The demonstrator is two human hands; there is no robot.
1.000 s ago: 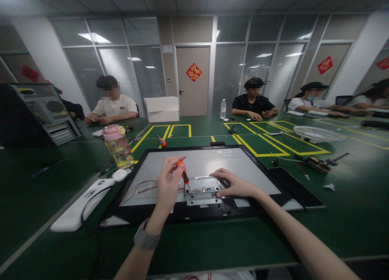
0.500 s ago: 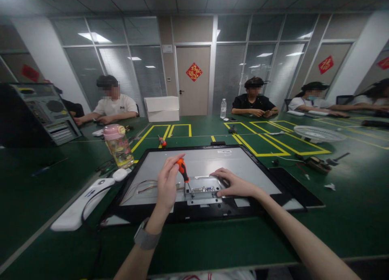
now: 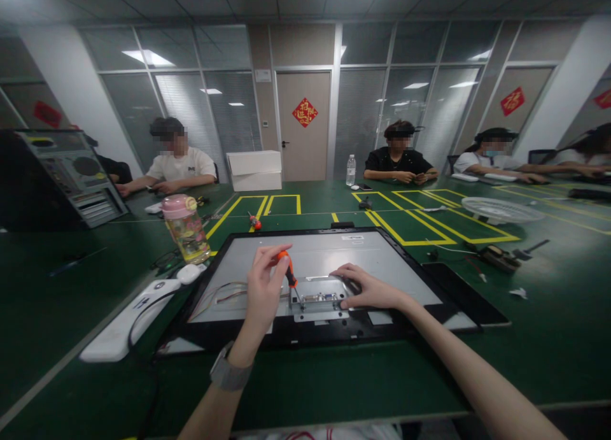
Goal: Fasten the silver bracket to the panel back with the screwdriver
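Observation:
My left hand [image 3: 265, 286] is closed on the handle of an orange and black screwdriver [image 3: 289, 269]. The screwdriver tilts, its tip down at the left end of a metal bracket [image 3: 321, 315] with video ports along it. My right hand [image 3: 370, 287] grips the right end of this bracket, thumb at the front and fingers behind. Under both hands lies a monitor panel [image 3: 386, 262], its grey metal back up and a black frame around it. Thin wires [image 3: 229, 290] run across the panel to the left of the bracket.
Left of the panel are a white power strip [image 3: 128, 319] and a pink-lidded bottle [image 3: 184, 230]. A dark flat panel [image 3: 461, 293] lies on the right, near a brown tool [image 3: 496, 256]. A computer case [image 3: 57, 179] stands far left. Several people sit across the green table.
My left hand and the top of the screwdriver handle have shifted very slightly, the fingers turning a little on the handle. My right hand, the bracket and the panel stay where they were.

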